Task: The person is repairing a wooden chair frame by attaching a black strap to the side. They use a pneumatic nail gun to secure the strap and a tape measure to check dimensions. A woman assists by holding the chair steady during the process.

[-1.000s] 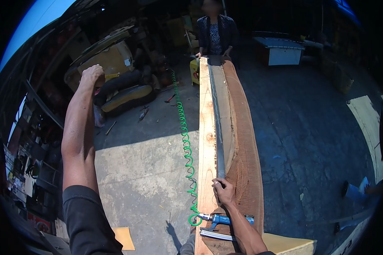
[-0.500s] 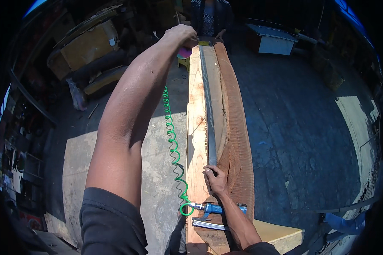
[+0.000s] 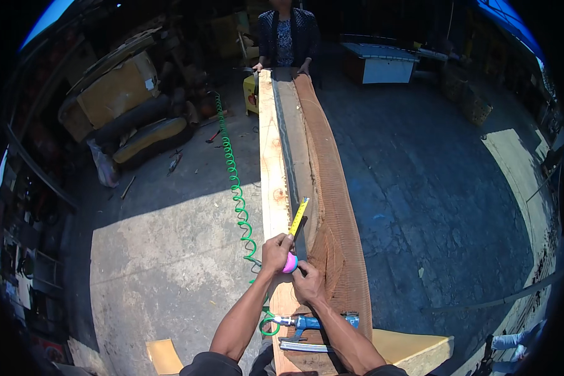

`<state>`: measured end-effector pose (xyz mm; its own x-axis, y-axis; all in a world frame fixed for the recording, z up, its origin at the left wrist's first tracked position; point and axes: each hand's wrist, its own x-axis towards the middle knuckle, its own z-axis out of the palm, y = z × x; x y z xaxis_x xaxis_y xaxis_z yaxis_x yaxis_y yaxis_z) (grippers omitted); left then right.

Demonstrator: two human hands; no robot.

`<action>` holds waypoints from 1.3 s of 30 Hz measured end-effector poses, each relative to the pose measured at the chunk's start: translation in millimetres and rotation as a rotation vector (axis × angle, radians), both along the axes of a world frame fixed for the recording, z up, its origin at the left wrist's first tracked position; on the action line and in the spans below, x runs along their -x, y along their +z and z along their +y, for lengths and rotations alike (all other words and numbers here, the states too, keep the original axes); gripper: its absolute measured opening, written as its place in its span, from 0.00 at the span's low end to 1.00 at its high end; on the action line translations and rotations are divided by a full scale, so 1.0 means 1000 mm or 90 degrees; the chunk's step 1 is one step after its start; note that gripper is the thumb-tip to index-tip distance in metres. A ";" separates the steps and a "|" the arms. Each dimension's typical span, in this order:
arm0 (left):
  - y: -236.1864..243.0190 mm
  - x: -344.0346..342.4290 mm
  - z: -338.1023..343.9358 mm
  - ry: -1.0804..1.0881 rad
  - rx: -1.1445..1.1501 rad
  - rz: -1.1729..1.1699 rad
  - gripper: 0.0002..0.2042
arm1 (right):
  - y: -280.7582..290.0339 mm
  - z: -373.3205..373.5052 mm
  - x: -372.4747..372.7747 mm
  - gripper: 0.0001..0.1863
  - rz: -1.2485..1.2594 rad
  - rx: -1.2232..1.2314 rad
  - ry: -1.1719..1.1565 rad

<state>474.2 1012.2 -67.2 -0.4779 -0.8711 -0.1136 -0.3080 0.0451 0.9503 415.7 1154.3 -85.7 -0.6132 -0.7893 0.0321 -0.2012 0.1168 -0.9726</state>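
Clearly, from the head view, the left hand [image 3: 274,254] is closed around a tape measure [image 3: 291,263] with a pink and blue case, whose yellow blade [image 3: 298,217] sticks out ahead of the fingers, slanting away to the right. Just beside it and a little nearer the person, the right hand [image 3: 311,285] has its fingers curled in narrowly next to the case; whether they pinch anything cannot be told.

Under both hands runs a long piece of work: a pale wooden board [image 3: 272,156] beneath the left hand, a dark strip [image 3: 283,128] along its right side reaching away ahead of the hands, and brown ribbed cloth [image 3: 341,213] to the right of the right hand. Behind the right hand, a blue nail gun [image 3: 308,323] lies across the work, partly covered by the right forearm. A green coiled hose [image 3: 235,178] joins it and stretches over the floor [image 3: 163,263] to the left of the hands. Right of the right forearm sits a yellow foam block [image 3: 413,348]. Far ahead of the hands, another person [image 3: 285,44] stands holding the far end.
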 end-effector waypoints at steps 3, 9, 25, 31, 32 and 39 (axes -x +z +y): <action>-0.006 -0.003 0.002 0.004 0.008 0.005 0.17 | -0.002 -0.001 -0.004 0.11 0.019 0.014 -0.011; -0.005 -0.007 0.006 0.024 0.026 0.107 0.16 | 0.007 -0.001 -0.005 0.11 0.018 0.000 -0.026; -0.001 -0.007 0.012 0.051 0.029 0.131 0.16 | 0.012 0.001 -0.009 0.12 0.011 -0.015 -0.044; -0.002 -0.005 0.009 0.051 0.018 0.152 0.15 | 0.008 -0.002 -0.010 0.12 0.020 0.005 -0.055; -0.003 -0.006 0.010 0.053 0.017 0.148 0.15 | 0.008 -0.002 -0.011 0.12 0.022 0.005 -0.055; -0.003 -0.001 0.000 0.070 0.099 -0.009 0.17 | 0.007 -0.002 -0.009 0.12 0.037 0.019 -0.049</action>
<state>475.0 1011.8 -70.2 -0.3780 -0.9256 0.0209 -0.3318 0.1565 0.9303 424.6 1151.9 -78.5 -0.6688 -0.7377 0.0923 -0.2488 0.1050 -0.9629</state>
